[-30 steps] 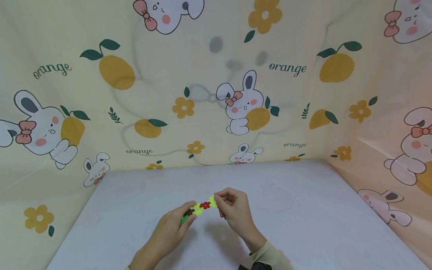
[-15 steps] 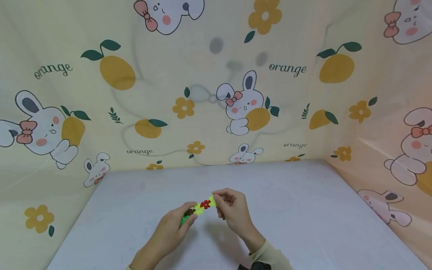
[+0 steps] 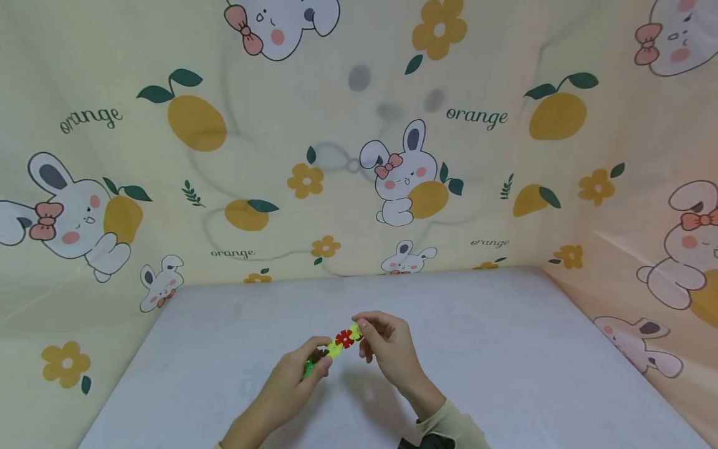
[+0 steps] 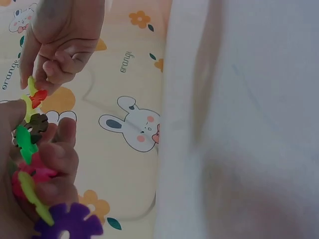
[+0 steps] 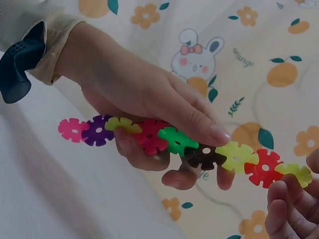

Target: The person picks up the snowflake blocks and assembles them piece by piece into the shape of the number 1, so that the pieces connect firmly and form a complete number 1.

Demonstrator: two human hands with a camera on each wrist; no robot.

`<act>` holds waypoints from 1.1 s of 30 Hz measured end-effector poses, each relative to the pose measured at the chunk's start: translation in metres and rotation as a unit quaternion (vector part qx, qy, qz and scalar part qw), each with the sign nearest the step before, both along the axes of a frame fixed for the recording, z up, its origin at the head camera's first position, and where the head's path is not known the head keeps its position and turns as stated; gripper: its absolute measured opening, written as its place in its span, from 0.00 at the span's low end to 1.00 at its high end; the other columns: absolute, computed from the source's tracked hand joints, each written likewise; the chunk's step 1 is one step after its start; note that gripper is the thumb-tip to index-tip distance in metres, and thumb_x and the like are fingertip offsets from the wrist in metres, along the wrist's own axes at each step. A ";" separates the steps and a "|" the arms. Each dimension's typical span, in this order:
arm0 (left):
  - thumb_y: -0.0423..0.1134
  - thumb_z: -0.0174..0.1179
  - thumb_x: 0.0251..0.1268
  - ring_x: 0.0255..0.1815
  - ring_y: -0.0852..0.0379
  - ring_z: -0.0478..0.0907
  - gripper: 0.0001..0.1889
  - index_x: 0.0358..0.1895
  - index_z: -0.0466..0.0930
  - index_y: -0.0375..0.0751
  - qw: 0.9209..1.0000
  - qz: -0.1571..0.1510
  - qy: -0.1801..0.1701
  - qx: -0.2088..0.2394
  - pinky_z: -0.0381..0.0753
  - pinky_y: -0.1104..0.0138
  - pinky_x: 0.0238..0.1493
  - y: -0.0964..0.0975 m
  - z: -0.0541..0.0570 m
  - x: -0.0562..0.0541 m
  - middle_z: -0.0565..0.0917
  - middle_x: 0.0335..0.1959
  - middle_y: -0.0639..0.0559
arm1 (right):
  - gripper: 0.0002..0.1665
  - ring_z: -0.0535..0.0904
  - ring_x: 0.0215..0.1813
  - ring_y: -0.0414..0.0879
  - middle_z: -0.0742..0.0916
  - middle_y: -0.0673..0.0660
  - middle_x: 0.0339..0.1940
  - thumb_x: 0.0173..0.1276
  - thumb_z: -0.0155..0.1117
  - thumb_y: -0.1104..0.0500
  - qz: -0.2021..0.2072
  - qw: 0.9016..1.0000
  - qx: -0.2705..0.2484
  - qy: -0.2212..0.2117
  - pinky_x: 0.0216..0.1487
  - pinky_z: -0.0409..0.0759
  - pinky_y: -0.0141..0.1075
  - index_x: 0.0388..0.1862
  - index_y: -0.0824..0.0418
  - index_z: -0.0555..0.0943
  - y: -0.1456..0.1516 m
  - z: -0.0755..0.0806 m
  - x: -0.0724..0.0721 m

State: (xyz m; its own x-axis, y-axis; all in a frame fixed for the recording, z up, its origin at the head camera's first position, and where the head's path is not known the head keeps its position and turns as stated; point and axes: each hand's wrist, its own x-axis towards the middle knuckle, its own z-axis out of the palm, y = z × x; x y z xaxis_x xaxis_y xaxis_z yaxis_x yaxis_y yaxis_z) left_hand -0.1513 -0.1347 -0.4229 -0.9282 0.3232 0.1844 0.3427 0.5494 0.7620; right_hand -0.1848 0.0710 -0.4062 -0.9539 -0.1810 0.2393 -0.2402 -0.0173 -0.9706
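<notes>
A chain of interlocking snowflake discs [image 5: 174,141] runs between my two hands, linked notch to notch. My left hand [image 3: 285,383] grips its middle, thumb on one side and fingers curled under. In the right wrist view, a pink disc [image 5: 73,130] and a purple disc [image 5: 97,130] stick out behind that hand. Beyond its thumb come a brown disc [image 5: 205,157], a yellow disc [image 5: 237,155] and a red disc [image 5: 265,168]. At the far end, my right hand [image 3: 392,349] pinches the last yellow disc [image 5: 295,174] between thumb and fingers, partly covering it.
Below the hands lies a white tabletop [image 3: 493,362]. A cloth backdrop [image 3: 348,206] printed with rabbits and oranges rises behind the table and along both sides. A dark strap device [image 3: 429,441] sits at the right sleeve [image 3: 454,424].
The chain has tilted so its red disc faces the head camera more fully, and its far end is slightly higher. The left hand has shifted a little right; the right hand has barely moved.
</notes>
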 end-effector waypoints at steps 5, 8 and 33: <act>0.48 0.50 0.81 0.24 0.63 0.75 0.14 0.58 0.75 0.46 0.997 -0.022 -0.018 0.068 0.75 0.72 0.28 0.001 -0.004 0.000 0.83 0.32 0.48 | 0.12 0.79 0.26 0.39 0.82 0.59 0.37 0.76 0.58 0.63 0.010 1.000 0.010 0.008 0.27 0.79 0.29 0.52 0.68 0.83 0.001 0.000 -0.001; 0.46 0.49 0.81 0.18 0.68 0.69 0.15 0.59 0.73 0.43 0.993 -0.039 -0.046 0.106 0.73 0.72 0.21 0.002 -0.005 0.000 0.83 0.33 0.44 | 0.15 0.79 0.30 0.39 0.83 0.64 0.39 0.77 0.58 0.61 0.026 0.999 0.028 0.016 0.31 0.81 0.30 0.57 0.65 0.82 0.002 -0.001 -0.001; 0.47 0.42 0.84 0.31 0.59 0.79 0.26 0.70 0.66 0.29 0.959 -0.059 -0.194 0.199 0.79 0.72 0.31 0.008 -0.007 -0.002 0.80 0.50 0.39 | 0.27 0.83 0.38 0.38 0.86 0.69 0.49 0.74 0.60 0.62 0.092 0.994 0.028 -0.050 0.39 0.82 0.29 0.69 0.68 0.69 -0.002 -0.013 -0.005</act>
